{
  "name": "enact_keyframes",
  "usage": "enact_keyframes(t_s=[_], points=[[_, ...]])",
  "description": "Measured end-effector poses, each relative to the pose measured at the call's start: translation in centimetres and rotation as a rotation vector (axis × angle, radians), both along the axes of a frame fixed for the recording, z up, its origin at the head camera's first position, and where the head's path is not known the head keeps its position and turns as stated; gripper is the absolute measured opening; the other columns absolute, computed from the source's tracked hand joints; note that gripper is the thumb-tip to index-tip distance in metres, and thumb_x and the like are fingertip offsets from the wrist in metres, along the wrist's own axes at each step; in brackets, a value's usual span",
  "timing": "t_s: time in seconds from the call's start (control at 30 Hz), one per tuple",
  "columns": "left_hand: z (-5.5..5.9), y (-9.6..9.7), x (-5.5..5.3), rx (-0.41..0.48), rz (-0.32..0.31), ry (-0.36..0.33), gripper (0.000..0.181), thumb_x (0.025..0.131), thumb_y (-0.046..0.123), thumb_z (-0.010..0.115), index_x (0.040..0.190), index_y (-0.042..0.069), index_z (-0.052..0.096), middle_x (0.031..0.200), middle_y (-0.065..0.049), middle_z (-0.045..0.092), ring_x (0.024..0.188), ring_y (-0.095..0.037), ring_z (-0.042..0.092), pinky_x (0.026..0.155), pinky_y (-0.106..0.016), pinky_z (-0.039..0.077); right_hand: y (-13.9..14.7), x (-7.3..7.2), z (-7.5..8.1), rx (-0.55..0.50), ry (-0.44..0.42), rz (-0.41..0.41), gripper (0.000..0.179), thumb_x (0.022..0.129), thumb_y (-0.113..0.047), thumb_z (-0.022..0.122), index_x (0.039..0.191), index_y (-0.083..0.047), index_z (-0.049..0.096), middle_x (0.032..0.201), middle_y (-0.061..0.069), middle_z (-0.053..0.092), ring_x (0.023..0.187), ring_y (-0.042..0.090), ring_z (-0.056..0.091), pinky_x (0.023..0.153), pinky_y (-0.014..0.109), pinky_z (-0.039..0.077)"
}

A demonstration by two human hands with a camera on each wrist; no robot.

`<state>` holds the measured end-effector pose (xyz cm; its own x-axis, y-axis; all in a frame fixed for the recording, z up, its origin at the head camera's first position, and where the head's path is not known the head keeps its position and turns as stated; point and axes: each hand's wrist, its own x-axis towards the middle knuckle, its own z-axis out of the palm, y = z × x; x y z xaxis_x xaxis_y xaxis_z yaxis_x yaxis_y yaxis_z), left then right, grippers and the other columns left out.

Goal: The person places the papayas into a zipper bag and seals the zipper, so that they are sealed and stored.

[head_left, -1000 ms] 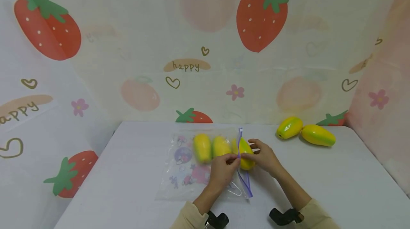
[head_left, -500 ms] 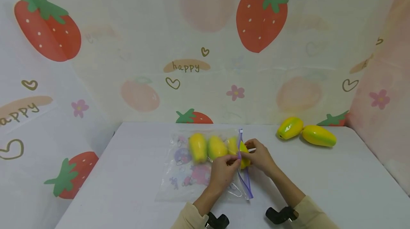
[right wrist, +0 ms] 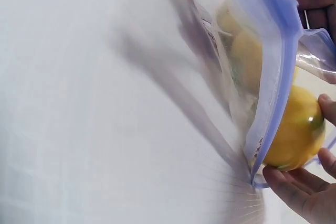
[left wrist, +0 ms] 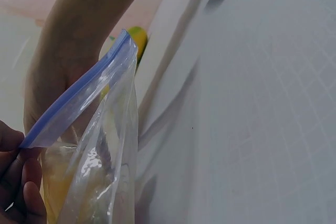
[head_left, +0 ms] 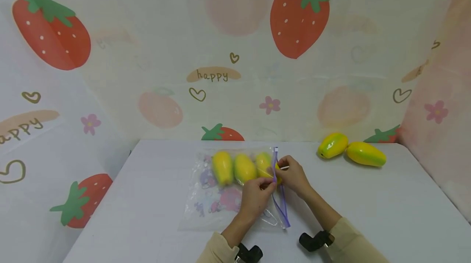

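Note:
A clear zip bag (head_left: 206, 214) with a purple-edged mouth lies on the table, its printed side showing pink and purple figures. Three yellow-green papayas (head_left: 223, 168) sit inside it in a row. My left hand (head_left: 255, 197) pinches the purple zip edge (left wrist: 73, 92) and lifts it. At the mouth, my right hand (head_left: 294, 176) holds another papaya (right wrist: 296, 129) by its outer end, fingers and thumb around it. This papaya is partly past the rim, and in the head view the right hand and the bag edge mostly cover it.
Two more papayas (head_left: 366, 154) lie end to end at the back right of the white table (head_left: 368, 205). A strawberry-printed backdrop (head_left: 235, 103) stands right behind the table. Black wrist cameras (head_left: 314, 241) sit at both cuffs.
My right hand has moved left, pushing its papaya further into the bag's mouth. The papayas inside have shifted left with it. My left hand stays on the zip edge.

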<state>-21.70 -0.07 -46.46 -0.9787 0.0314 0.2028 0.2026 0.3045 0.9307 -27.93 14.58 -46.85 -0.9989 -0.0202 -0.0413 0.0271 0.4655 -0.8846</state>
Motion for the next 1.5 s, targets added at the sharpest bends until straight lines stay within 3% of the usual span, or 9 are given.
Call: enact_keyframes(t_s=[0.23, 0.5, 0.7, 1.0, 1.3, 1.5], points=[[-0.3, -0.2, -0.2, -0.001, 0.004, -0.007, 0.016, 0.085, 0.014, 0.071, 0.091, 0.000, 0.076, 0.078, -0.010, 0.073, 0.066, 0.001, 0.054, 0.062, -0.015, 0.047, -0.3, 0.0, 0.3, -0.002, 0.020, 0.027, 0.026, 0.091, -0.019, 0.064, 0.107, 0.000, 0.057, 0.115, 0.021, 0.062, 0.102, 0.032, 0.064, 0.072, 0.027, 0.053], [-0.3, -0.3, -0.1, -0.010, 0.002, -0.012, 0.017, 0.085, 0.014, 0.071, 0.091, -0.001, 0.076, 0.078, -0.010, 0.073, 0.067, 0.000, 0.054, 0.063, -0.015, 0.047, 0.5, 0.2, 0.7, -0.091, -0.016, 0.101, 0.026, 0.095, -0.016, 0.059, 0.112, 0.004, 0.059, 0.110, 0.020, 0.063, 0.094, 0.023, 0.063, 0.073, 0.031, 0.058], [-0.1, -0.3, 0.0, -0.009, -0.006, -0.017, 0.018, 0.086, 0.016, 0.071, 0.092, 0.000, 0.076, 0.079, -0.009, 0.073, 0.068, -0.001, 0.055, 0.063, -0.016, 0.047, 1.5, -0.1, 1.3, -0.028, -0.040, 0.120, 0.030, 0.096, -0.022, 0.059, 0.114, 0.003, 0.060, 0.108, 0.018, 0.064, 0.092, 0.024, 0.063, 0.074, 0.031, 0.057], [-0.1, -0.3, 0.0, -0.030, 0.003, -0.050, 0.019, 0.087, 0.020, 0.071, 0.093, 0.002, 0.076, 0.081, -0.005, 0.073, 0.070, -0.002, 0.056, 0.065, -0.016, 0.048, 3.8, -0.8, 2.7, 0.056, 0.002, 0.138, 0.032, 0.097, -0.023, 0.059, 0.115, 0.004, 0.059, 0.110, 0.024, 0.064, 0.091, 0.025, 0.062, 0.073, 0.030, 0.057], [-0.2, -0.4, 0.0, -0.011, 0.004, -0.041, 0.017, 0.086, 0.017, 0.072, 0.092, 0.001, 0.076, 0.080, -0.007, 0.073, 0.070, -0.002, 0.056, 0.065, -0.016, 0.048, 6.4, -1.4, 4.1, 0.152, -0.023, 0.098, 0.039, 0.098, -0.029, 0.057, 0.120, 0.004, 0.055, 0.116, 0.025, 0.061, 0.098, 0.034, 0.060, 0.073, 0.028, 0.056], [-0.3, -0.5, 0.0, -0.010, 0.002, -0.040, 0.018, 0.085, 0.016, 0.071, 0.093, 0.000, 0.076, 0.081, -0.008, 0.073, 0.070, -0.002, 0.056, 0.066, -0.016, 0.049, 8.3, -1.9, 5.1, 0.227, -0.012, 0.060, 0.046, 0.098, -0.033, 0.055, 0.124, 0.005, 0.052, 0.121, 0.030, 0.059, 0.090, 0.034, 0.062, 0.070, 0.028, 0.053]])
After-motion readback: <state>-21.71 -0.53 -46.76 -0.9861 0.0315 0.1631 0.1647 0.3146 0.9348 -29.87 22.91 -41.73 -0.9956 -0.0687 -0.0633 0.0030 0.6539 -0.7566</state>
